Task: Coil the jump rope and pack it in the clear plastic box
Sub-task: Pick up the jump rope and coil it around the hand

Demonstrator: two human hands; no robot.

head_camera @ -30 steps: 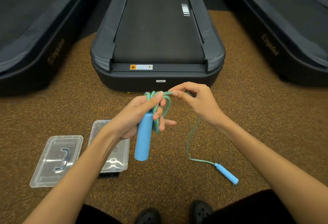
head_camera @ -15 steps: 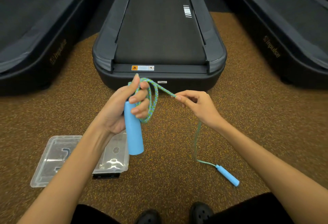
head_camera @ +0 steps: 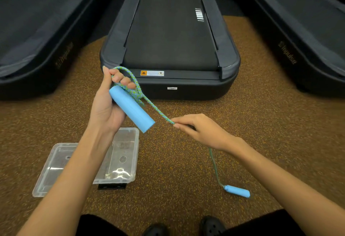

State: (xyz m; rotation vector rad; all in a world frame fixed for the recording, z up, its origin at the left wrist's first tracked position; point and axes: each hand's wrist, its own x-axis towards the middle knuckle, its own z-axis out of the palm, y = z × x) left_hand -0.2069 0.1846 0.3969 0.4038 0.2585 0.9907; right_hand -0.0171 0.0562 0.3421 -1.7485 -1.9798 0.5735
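Note:
My left hand (head_camera: 108, 103) grips one blue handle (head_camera: 131, 109) of the jump rope, tilted down to the right, with loops of the blue-green rope (head_camera: 137, 90) wound over its fingers. From the loops the rope runs taut to my right hand (head_camera: 201, 131), which pinches it lower right. Below that hand the rope drops to the second blue handle (head_camera: 237, 191) lying on the floor. The clear plastic box (head_camera: 125, 153) sits open on the floor under my left forearm, with its clear lid (head_camera: 50, 170) beside it on the left.
Brown speckled floor (head_camera: 177, 170) all around. A black treadmill (head_camera: 169, 35) stands straight ahead, with two more at the far left (head_camera: 37, 30) and far right (head_camera: 302, 26). A small black object (head_camera: 112, 186) pokes out under the box's near edge. My shoes (head_camera: 211, 226) show at the bottom.
My left hand has swung left and tilted the handle's free end to the right. My right hand has slid down and right along the rope, pulling it taut.

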